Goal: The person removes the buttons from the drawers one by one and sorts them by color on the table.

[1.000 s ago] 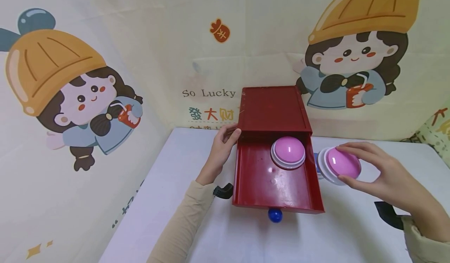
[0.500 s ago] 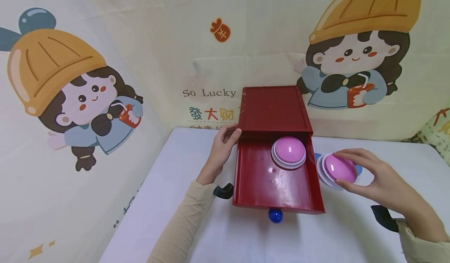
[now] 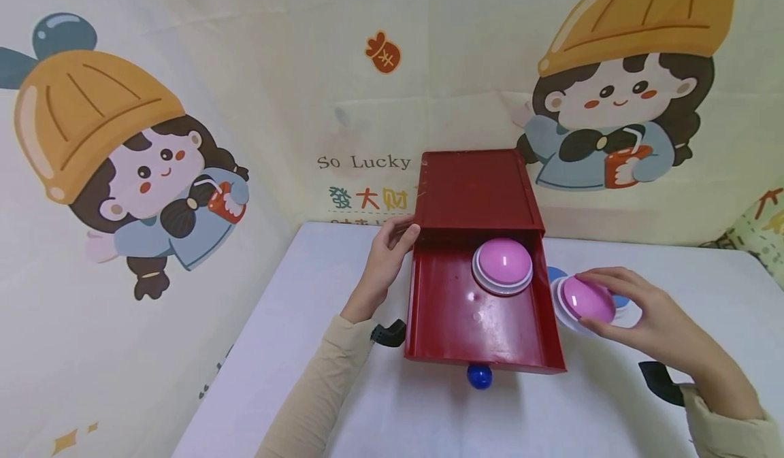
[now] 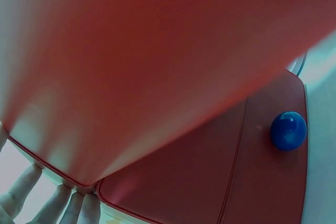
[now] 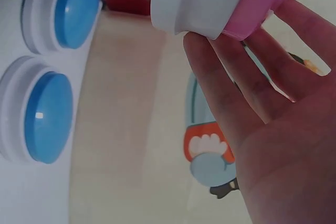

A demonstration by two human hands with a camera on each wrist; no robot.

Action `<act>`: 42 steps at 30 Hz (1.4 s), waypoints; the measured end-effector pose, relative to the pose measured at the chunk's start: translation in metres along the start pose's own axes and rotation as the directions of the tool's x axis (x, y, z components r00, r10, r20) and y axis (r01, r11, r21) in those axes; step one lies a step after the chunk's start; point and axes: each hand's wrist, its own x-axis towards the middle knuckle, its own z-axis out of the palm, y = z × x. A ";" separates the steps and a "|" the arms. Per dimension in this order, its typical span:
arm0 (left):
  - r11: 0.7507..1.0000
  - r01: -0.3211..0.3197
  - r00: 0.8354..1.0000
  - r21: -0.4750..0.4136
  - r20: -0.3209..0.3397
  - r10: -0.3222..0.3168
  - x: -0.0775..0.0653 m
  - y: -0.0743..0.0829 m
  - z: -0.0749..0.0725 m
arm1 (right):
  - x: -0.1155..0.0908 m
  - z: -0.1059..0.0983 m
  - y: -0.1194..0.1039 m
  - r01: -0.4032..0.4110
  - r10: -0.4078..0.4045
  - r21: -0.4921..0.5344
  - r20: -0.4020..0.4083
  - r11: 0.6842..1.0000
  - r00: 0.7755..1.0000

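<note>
My left hand rests against the left side of a red box with its drawer pulled out. In the left wrist view its fingertips touch the box's edge. A blue ball-shaped knob sits on the drawer front. One pink push button with a white base lies at the back right inside the drawer. Right of the drawer, my right hand pinches a second pink push button between thumb and fingers, tilted, over the table; whether it touches the table I cannot tell.
Two blue push buttons, one nearer and one farther in the right wrist view, stand on the white table beside the box, partly hidden in the head view. A printed cloth backdrop rises behind the table.
My right hand has come down and slightly left with the pink push button, uncovering more of the blue button behind it. The left hand, box and drawer have stayed put.
</note>
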 end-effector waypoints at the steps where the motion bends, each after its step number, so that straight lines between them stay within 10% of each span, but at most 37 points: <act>1: 1.000 -0.001 1.000 -0.001 0.001 0.001 0.000 0.000 0.000 | 0.000 0.001 0.002 0.004 -0.004 0.008 0.008 1.000 1.000; 21: 1.000 0.000 1.000 0.007 0.003 0.000 0.001 0.001 0.001 | -0.001 0.022 0.031 0.009 -0.011 0.027 0.049 1.000 0.999; 32: 1.000 -0.016 1.000 -0.009 -0.016 0.016 0.009 -0.026 -0.002 | -0.002 0.031 0.040 0.002 -0.004 0.028 0.081 1.000 0.997; 42: 1.000 0.002 1.000 0.006 0.006 -0.002 -0.001 0.001 0.000 | -0.003 0.038 0.045 -0.019 0.012 0.061 0.114 0.998 0.993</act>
